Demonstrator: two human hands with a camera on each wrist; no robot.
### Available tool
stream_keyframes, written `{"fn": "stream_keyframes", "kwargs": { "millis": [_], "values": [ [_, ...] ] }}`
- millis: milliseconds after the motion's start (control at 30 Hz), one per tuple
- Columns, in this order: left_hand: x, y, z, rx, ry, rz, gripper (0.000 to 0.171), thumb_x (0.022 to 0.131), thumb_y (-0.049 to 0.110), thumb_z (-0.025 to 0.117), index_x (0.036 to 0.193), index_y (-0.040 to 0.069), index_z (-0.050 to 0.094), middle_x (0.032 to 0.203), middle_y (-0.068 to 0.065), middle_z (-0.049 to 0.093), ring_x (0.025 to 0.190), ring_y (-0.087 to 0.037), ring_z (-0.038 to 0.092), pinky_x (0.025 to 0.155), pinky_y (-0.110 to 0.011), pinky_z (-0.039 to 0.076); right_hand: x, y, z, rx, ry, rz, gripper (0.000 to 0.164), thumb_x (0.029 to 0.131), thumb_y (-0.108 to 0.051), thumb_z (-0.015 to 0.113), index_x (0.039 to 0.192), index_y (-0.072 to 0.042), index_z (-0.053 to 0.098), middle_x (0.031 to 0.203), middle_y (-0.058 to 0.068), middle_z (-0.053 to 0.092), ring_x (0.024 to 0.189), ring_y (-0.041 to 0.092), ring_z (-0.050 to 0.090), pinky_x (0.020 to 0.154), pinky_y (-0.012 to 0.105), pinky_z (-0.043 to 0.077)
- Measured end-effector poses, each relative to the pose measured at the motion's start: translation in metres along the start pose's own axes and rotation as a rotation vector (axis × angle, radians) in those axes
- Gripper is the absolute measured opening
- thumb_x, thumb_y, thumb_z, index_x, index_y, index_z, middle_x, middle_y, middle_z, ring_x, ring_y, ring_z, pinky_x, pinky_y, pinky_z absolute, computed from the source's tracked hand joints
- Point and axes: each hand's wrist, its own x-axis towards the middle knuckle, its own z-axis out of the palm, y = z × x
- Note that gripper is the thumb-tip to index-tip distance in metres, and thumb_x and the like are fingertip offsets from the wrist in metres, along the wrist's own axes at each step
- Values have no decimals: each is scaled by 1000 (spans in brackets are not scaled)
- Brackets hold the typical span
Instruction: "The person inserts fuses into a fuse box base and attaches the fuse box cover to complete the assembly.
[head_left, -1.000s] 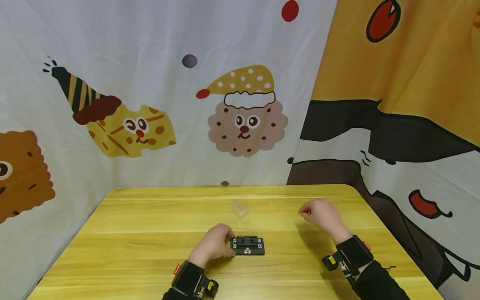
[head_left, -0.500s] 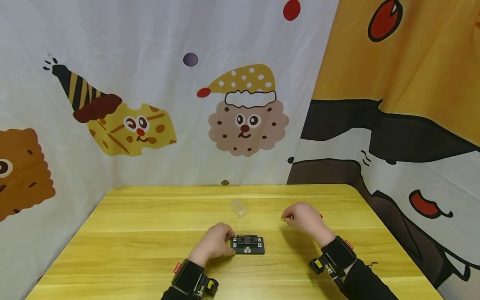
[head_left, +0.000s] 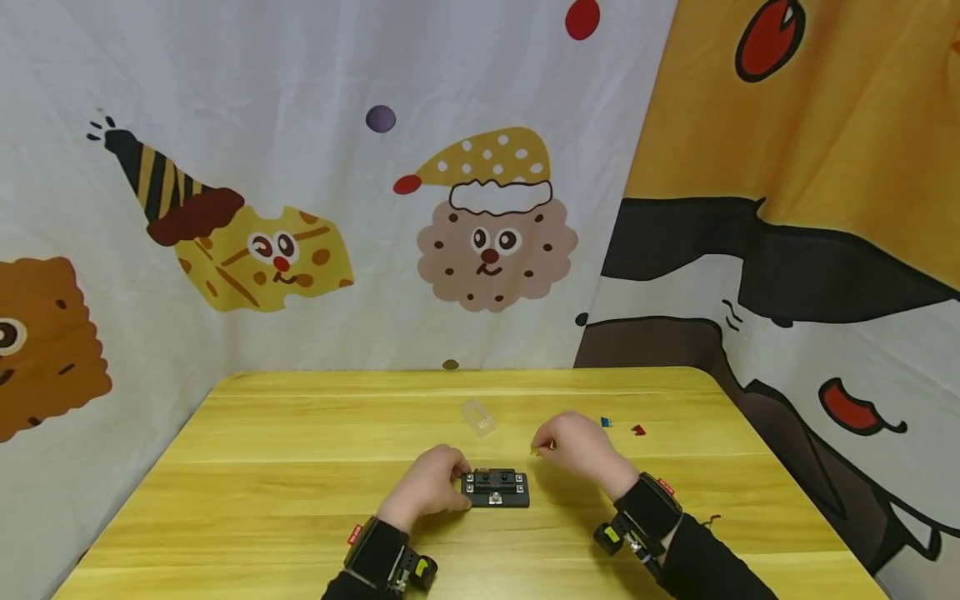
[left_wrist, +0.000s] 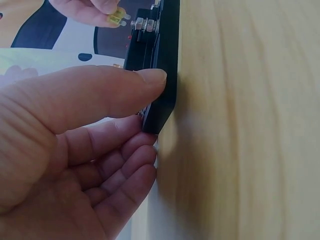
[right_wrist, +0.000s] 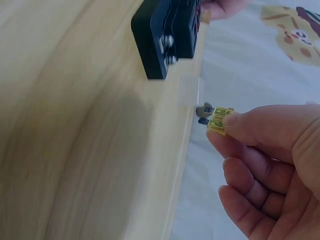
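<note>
Pinching a small yellow fuse (right_wrist: pixel 220 120) between thumb and forefinger, the right hand (head_left: pixel 581 446) holds it in the air just off the right end of a black block (head_left: pixel 495 499), near it but not touching. Two metal prongs stick out of the fuse, pointing down toward the surface (head_left: pixel 300 433). The other fingers of that hand are bent loosely and hold nothing I can see.

The block sits on the surface with metal bolts along its top. At its left end the left hand (head_left: pixel 426 487) grips it, thumb on the near edge, fingers round the far side.

Beyond the block lies a clear cover (head_left: pixel 477 417). Just past the right hand lie a blue piece (head_left: pixel 607 422) and a red piece (head_left: pixel 638 430). Black bands (head_left: pixel 648 504) circle both wrists, and behind everything hangs a cartoon-printed curtain (head_left: pixel 300 58).
</note>
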Motion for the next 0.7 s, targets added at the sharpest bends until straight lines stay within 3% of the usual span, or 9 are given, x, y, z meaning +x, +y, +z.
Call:
{"fn": "stream_keyframes", "kwargs": {
  "millis": [700],
  "values": [
    [1,1,-1,1,-3,-2,38,61,10,88,92,3,68,87,-1,55,77,-15,50,73,-35,46,13,-35,9,-12,-50,-95,8,81,-10,78,82,-18,79,81,-11,71,79,11,63,72,32,52]
  ]
}}
